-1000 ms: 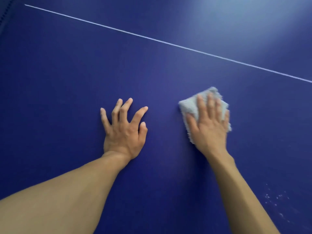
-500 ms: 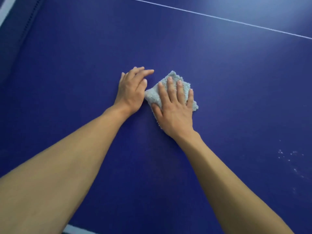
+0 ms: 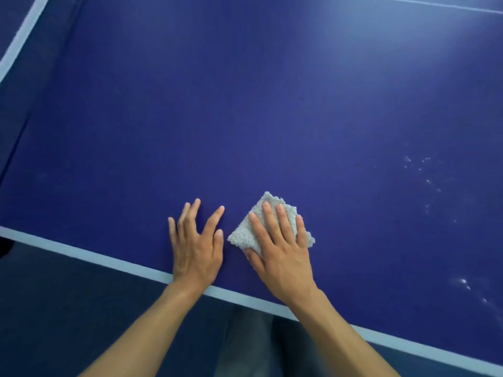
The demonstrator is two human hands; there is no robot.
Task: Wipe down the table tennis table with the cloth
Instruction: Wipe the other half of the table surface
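Observation:
The blue table tennis table (image 3: 245, 118) fills most of the view, its white near edge line (image 3: 89, 255) running from lower left to lower right. A small folded grey cloth (image 3: 241, 235) lies flat on the table close to that edge. My right hand (image 3: 280, 251) presses down on the cloth with straight, spread fingers and covers its right half. My left hand (image 3: 197, 246) rests flat on the bare table just left of the cloth, fingers spread, a small gap between it and the cloth.
White specks and smears (image 3: 427, 183) dot the table at the right, with more (image 3: 462, 281) near the right edge. The white side line (image 3: 21, 39) marks the table's left border. Dark floor (image 3: 68, 308) lies below the near edge.
Both hands and the cloth have drawn back toward the near edge of the table. My left hand, close against the cloth half a second ago, is flat and spread again.

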